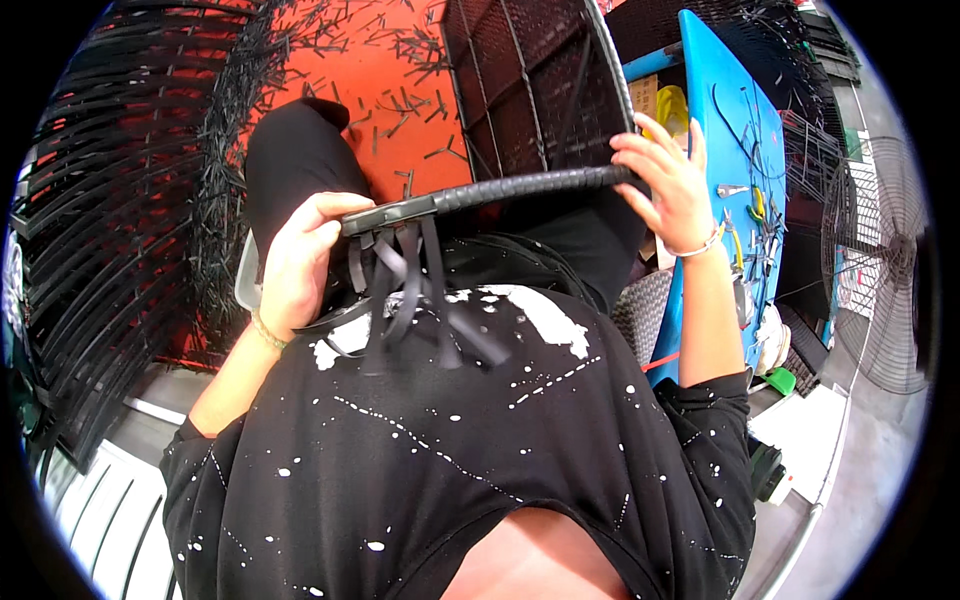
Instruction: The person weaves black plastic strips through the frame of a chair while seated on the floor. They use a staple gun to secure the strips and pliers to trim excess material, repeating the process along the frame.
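Across my lap lies a black bar (530, 187) wrapped in flat plastic strips, running slightly upward from left to right. My left hand (300, 255) pinches its left end, thumb on top. Below that end dangle several loose black strips (405, 270), some blurred. At the right end my right hand (668, 185) has the bar between thumb and fingers. Beyond the bar stands a dark panel (530, 80) with crossing ribs and a wrapped edge, close to my right fingertips. Whether bar and panel are joined is hidden at my right hand.
Curved black strips or rods (120, 200) are stacked at the left. Short black offcuts litter the red floor (390, 100). On my right, a blue board (740, 150) bears pliers (757, 205) and other small tools. A large fan (895, 250) stands farther right.
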A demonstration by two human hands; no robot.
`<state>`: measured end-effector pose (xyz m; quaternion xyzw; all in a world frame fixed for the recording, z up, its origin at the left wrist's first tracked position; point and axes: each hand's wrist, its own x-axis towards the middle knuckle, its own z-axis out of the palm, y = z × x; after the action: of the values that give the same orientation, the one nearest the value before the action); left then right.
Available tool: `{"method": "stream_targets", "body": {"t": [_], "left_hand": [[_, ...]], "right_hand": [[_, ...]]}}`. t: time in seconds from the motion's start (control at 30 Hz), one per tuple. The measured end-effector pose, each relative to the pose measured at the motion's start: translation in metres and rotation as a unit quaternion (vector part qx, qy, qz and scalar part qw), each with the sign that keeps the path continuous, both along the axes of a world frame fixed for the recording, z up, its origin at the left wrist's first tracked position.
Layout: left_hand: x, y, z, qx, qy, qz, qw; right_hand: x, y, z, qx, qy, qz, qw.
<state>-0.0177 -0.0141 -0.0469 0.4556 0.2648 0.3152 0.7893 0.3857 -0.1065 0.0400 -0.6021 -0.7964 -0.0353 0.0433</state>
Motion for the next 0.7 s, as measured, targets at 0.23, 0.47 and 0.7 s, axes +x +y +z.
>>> {"method": "stream_targets", "body": {"t": [0.23,0.47,0.7], "left_hand": [[0.018,0.006,-0.002,0.087,0.057,0.031,0.994],[0.037,0.042,-0.028,0.170,0.027,-0.028,0.985],[0.041,0.055,-0.024,0.205,0.051,-0.066,0.975]], "right_hand": [[-0.004,0.015,0.008,-0.051,0.042,0.013,0.998],[-0.031,0.040,0.018,-0.134,0.055,0.012,0.989],[-0.116,0.089,-0.003,-0.131,0.197,0.181,0.955]]}}
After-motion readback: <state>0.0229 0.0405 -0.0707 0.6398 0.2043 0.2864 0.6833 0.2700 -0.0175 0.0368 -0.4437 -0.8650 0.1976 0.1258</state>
